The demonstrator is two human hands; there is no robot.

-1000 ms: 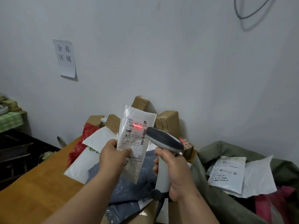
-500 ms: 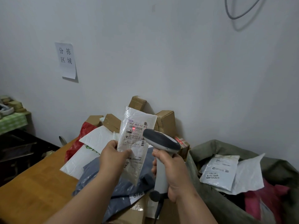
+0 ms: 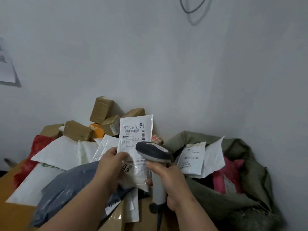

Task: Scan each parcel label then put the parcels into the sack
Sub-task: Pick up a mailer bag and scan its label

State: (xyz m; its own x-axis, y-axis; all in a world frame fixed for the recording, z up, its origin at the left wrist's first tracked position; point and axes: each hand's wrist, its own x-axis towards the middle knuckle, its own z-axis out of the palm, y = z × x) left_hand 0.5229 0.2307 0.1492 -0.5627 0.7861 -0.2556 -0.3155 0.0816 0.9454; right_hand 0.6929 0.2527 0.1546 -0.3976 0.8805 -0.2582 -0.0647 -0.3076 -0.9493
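Since a second ago the red scan line has gone from the label, and the clear parcel (image 3: 135,147) has swung to the right, toward the sack (image 3: 250,189), as has the view. Head view: the left hand (image 3: 111,165) pinches this parcel by its lower half, upright, label facing the camera; the right hand (image 3: 168,179) is wrapped round the scanner (image 3: 154,153) grip, its head just below the barcode. Two flat parcels already lie in the green sack's open mouth. By my reading this one is scanned and about to go in. Many boxes and mailers remain heaped on the worktop (image 3: 10,214), so most of the job is left
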